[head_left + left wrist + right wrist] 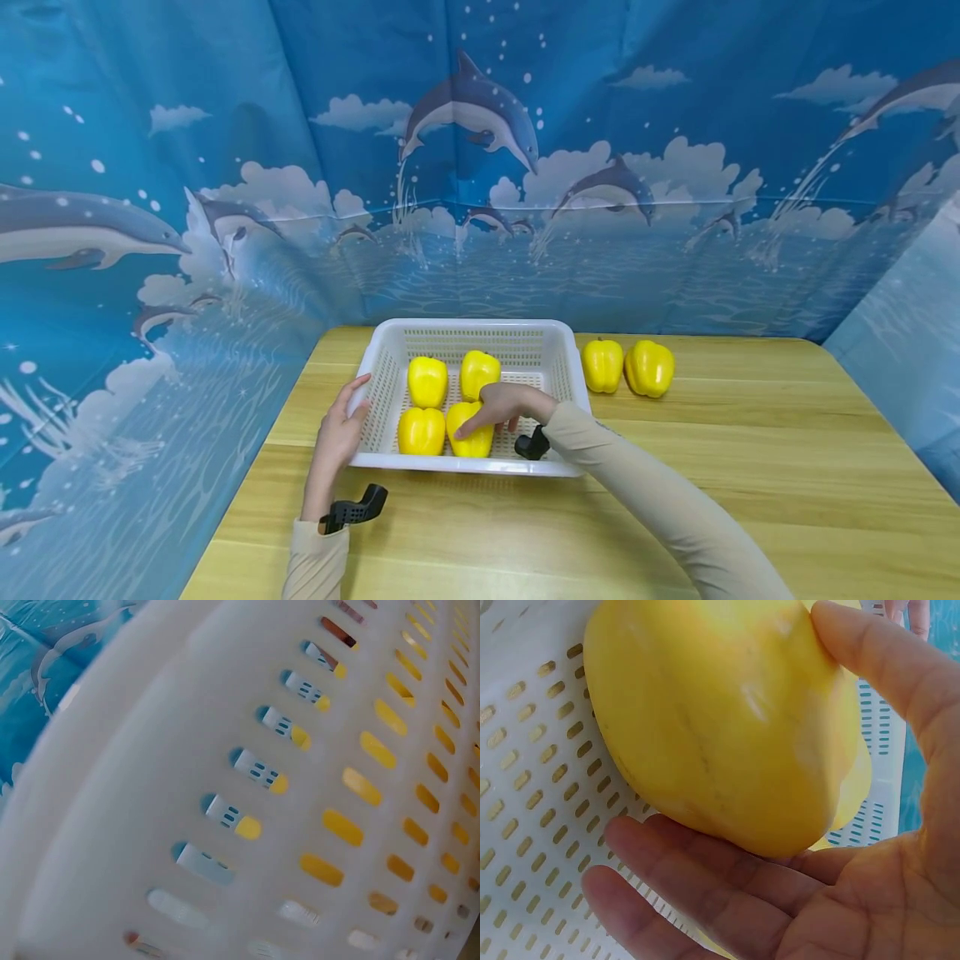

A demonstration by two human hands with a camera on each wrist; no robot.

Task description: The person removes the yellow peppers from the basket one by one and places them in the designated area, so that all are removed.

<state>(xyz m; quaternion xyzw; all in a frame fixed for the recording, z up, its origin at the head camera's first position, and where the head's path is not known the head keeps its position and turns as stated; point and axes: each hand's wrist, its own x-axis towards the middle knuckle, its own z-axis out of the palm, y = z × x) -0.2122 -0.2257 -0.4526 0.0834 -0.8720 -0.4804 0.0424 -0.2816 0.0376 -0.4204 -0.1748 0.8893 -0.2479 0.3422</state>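
Note:
A white perforated plastic basket stands on the table with several yellow bell peppers in it. My right hand reaches in and grips the front-right pepper. Up close in the right wrist view, the thumb lies on one side of this pepper and the fingers lie along the other. Beside it sits the front-left pepper; behind are two more, a left one and a right one. My left hand holds the basket's left rim; the left wrist view shows only the slotted wall.
Two more yellow peppers, one and another, lie on the wooden table just right of the basket. A blue dolphin-print curtain hangs behind the table and at its sides. Black wrist mounts sit on both wrists.

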